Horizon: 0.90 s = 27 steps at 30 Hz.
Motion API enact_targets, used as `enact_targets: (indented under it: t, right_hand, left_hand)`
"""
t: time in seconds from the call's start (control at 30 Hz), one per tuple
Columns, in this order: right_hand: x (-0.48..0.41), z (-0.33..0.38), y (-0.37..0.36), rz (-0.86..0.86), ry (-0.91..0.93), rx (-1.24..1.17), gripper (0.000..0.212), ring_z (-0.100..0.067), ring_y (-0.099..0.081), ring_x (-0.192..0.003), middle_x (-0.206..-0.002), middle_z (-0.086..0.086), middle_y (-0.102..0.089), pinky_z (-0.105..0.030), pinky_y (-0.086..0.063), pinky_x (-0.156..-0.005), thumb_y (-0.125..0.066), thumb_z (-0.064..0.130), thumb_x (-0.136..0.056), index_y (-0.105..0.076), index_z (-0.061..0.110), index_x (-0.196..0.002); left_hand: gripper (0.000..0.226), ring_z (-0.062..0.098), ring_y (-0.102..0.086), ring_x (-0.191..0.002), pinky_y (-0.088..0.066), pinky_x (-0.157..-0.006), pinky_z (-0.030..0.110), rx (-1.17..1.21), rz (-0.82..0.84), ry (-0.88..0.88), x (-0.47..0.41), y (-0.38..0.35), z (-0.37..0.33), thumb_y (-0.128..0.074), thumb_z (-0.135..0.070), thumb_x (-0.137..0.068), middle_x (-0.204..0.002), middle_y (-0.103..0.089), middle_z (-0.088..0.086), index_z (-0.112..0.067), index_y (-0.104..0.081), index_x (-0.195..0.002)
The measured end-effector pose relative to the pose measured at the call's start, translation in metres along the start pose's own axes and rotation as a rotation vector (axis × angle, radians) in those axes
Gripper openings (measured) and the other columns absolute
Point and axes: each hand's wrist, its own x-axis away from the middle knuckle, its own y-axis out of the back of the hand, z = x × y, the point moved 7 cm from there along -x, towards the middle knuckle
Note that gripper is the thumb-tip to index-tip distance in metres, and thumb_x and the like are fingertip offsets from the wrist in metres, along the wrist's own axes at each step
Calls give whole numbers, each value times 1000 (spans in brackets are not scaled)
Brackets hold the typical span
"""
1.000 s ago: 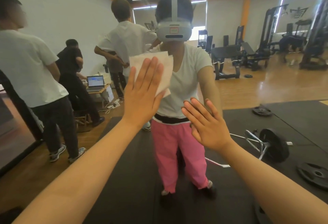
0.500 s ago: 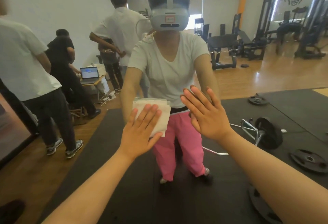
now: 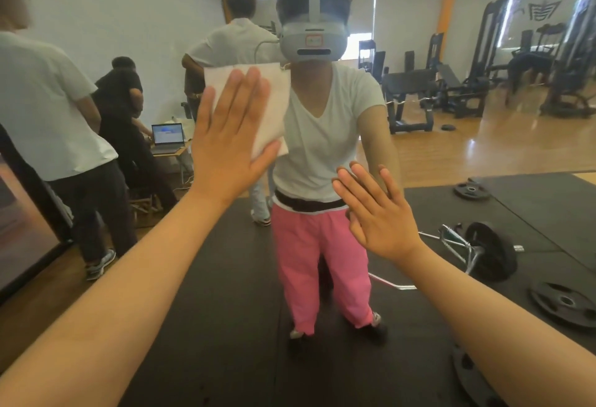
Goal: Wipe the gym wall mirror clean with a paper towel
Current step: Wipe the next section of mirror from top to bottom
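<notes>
Mid-wipe, by my reading: the left hand (image 3: pixel 225 142), fingers straight and flat, presses the paper towel (image 3: pixel 274 100) against the mirror (image 3: pixel 467 148), upper centre. The right hand (image 3: pixel 377 219) lies flat on the glass, holding nothing. The next stroke needs steady pressure across unwiped glass.

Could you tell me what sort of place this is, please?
Most likely a gym: weight machines stand at the back, and a loaded barbell and loose weight plates lie on black floor mats.
</notes>
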Motion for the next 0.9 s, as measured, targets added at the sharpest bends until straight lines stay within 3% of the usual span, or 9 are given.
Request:
enact_targets:
  t: [0.17, 0.4, 0.53, 0.63, 0.73, 0.9]
  right_hand:
    - [1, 0, -1, 2, -11, -15, 77, -20, -21, -152, -161, -2, -29, -46, -9, -125, -61, 10, -83, -32, 15, -154]
    - [6, 3, -5, 27, -46, -13, 67, -19, -13, -154, -167, 2, -11, -46, -5, -125, -47, 15, -93, -26, 16, -156]
    - [7, 2, -4, 44, -1, 8, 61, -20, -11, -154, -160, -5, -29, -47, -9, -124, -42, 17, -96, -27, 13, -155]
    - [7, 2, -4, 43, -19, 6, 59, -21, -11, -154, -163, -2, -21, -48, -9, -124, -40, 18, -97, -26, 13, -155]
    - [8, 4, -5, 42, -24, 8, 60, -20, -11, -154, -167, 1, -10, -47, -7, -125, -41, 19, -98, -25, 14, -156]
    - [9, 3, -5, 18, -28, 21, 67, -19, -10, -154, -168, 2, -7, -46, -6, -125, -43, 20, -96, -20, 17, -159]
  left_hand:
    - [74, 32, -8, -152, 2, -123, 48, 52, -9, 31, 7, -3, -9, -41, -43, -102, -164, -16, 18, -6, -11, -158]
    - [79, 22, 0, -154, -4, -124, 49, 123, -1, -53, 74, -24, -32, -44, -48, -98, -165, -10, 9, -13, -8, -160]
    - [80, 20, -2, -154, -2, -125, 45, 125, 36, -168, 143, -42, -51, -44, -46, -96, -168, 3, 2, -14, -7, -160]
    - [81, 20, -2, -154, -1, -125, 44, 114, 56, -194, 173, -50, -57, -45, -42, -94, -168, 2, 2, -14, -7, -160]
    - [78, 19, -1, -154, 0, -125, 43, 122, 81, -206, 175, -50, -57, -42, -40, -96, -168, 2, 2, -14, -7, -160]
    - [60, 16, -3, -154, -1, -125, 38, 74, 111, -353, 161, -43, -41, -28, -34, -105, -168, 0, 0, -17, -10, -160]
